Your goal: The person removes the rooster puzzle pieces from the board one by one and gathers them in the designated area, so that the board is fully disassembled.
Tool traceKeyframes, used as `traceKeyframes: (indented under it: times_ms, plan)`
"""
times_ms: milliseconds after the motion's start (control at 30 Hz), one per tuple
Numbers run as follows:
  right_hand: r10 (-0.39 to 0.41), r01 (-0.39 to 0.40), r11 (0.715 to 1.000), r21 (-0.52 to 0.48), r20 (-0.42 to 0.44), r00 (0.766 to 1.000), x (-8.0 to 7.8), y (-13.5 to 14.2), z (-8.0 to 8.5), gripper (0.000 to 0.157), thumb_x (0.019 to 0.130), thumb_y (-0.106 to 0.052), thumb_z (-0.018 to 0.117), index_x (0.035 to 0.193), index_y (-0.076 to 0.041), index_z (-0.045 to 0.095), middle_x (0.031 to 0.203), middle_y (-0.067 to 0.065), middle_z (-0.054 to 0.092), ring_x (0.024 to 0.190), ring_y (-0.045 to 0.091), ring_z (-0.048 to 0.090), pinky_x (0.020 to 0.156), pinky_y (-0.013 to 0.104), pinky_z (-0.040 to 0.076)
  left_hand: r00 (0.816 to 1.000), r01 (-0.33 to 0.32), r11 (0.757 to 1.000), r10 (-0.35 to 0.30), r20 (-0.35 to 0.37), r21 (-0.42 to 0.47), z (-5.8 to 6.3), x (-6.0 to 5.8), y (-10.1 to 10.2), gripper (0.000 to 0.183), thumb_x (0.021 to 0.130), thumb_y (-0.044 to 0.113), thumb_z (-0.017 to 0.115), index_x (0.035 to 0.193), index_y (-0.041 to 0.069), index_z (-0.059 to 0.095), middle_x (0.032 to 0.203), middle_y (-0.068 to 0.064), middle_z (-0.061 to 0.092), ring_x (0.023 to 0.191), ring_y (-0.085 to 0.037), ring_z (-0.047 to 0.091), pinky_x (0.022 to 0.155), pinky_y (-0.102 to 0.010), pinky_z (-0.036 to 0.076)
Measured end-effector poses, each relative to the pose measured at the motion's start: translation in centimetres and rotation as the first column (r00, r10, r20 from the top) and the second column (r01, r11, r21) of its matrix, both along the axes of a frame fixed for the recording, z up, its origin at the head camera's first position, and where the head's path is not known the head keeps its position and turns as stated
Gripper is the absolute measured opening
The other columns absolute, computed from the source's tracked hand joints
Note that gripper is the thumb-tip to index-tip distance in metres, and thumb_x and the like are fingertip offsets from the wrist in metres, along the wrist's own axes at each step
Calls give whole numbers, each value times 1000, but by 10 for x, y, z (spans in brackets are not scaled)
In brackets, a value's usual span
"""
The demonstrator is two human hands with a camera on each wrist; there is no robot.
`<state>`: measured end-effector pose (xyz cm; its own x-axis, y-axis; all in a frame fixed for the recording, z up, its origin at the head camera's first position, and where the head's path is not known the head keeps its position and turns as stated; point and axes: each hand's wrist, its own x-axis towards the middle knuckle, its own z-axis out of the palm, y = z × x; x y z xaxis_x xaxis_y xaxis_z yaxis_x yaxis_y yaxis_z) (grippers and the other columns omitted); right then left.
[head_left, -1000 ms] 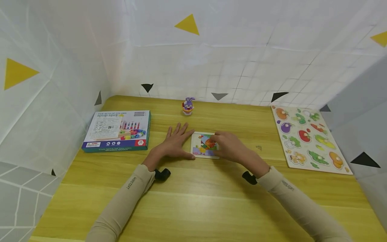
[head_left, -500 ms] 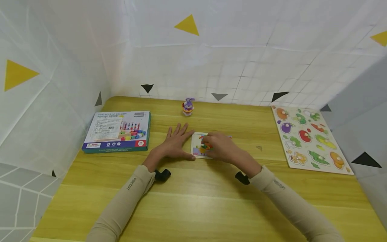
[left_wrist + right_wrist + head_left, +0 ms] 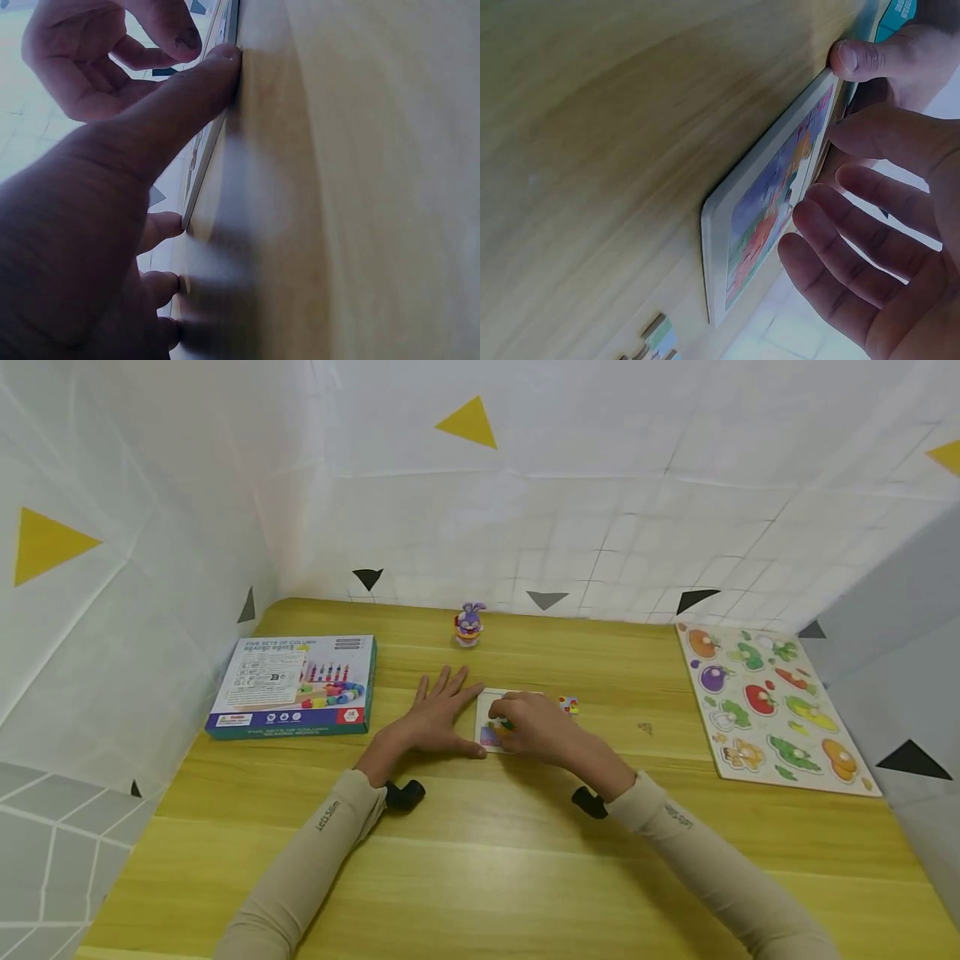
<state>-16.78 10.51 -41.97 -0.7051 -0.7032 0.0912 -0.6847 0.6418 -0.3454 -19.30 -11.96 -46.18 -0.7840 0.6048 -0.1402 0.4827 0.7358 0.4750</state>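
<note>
The right hand [image 3: 534, 727] has moved leftward over the pale-framed, square, purple-and-orange puzzle [image 3: 772, 199], fingers curled, grip unclear; the left hand [image 3: 435, 720], fingers spread, touches its edge on the tabletop [image 3: 480, 877]. The white-and-teal cardboard box [image 3: 292, 687] reads "FIVE SETS OF COLUMN BEADED BOXES"; the beige sleeve [image 3: 307, 860], "Let's Slim".

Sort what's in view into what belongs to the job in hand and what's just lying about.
Belongs to the job, it seems:
small picture puzzle under the hands
loose puzzle piece beside it, probably

Just lying about:
bead-set box
purple rabbit figure
vegetable board
</note>
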Motion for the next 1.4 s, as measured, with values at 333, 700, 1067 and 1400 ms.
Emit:
traceKeyframes:
  times_ms: [333, 700, 1067, 1400]
  plan:
    - [-1, 1, 1000, 20, 33, 999, -2, -6, -2, 32, 82, -15, 82, 110, -4, 71, 102, 8, 69, 80, 16, 60, 72, 34, 52, 1000, 4, 1000, -4, -11, 3, 2, 1, 0, 111, 77, 68, 75, 161, 20, 22, 167, -13, -2, 150, -37, -12, 114, -62, -11]
    - [6, -7, 999, 41, 18, 1000, -2, -10, -5, 33, 80, -16, 85, 108, -4, 72, 97, 7, 68, 77, 15, 57, 69, 34, 51, 1000, 2, 1000, -1, -13, 8, 1, 2, 0, 111, 76, 67, 75, 161, 19, 22, 167, -13, -2, 150, -38, -11, 114, -62, -10]
    - [27, -27, 1000, 5, 38, 999, -4, -14, -8, 25, 81, -13, 84, 104, -7, 74, 97, 5, 69, 85, 17, 63, 75, 35, 55, 1000, 10, 1000, -10, -21, 20, 4, 3, -1, 110, 77, 65, 76, 161, 17, 23, 167, -14, -1, 150, -39, -10, 114, -63, -10]
    - [-2, 1, 1000, 7, 64, 998, -4, -14, -8, 24, 81, -12, 84, 103, -9, 75, 95, 7, 65, 74, 15, 55, 66, 32, 50, 1000, 16, 1000, -15, -12, 19, 5, 2, -1, 110, 77, 65, 76, 161, 17, 23, 167, -14, -1, 150, -39, -11, 114, -63, -11]
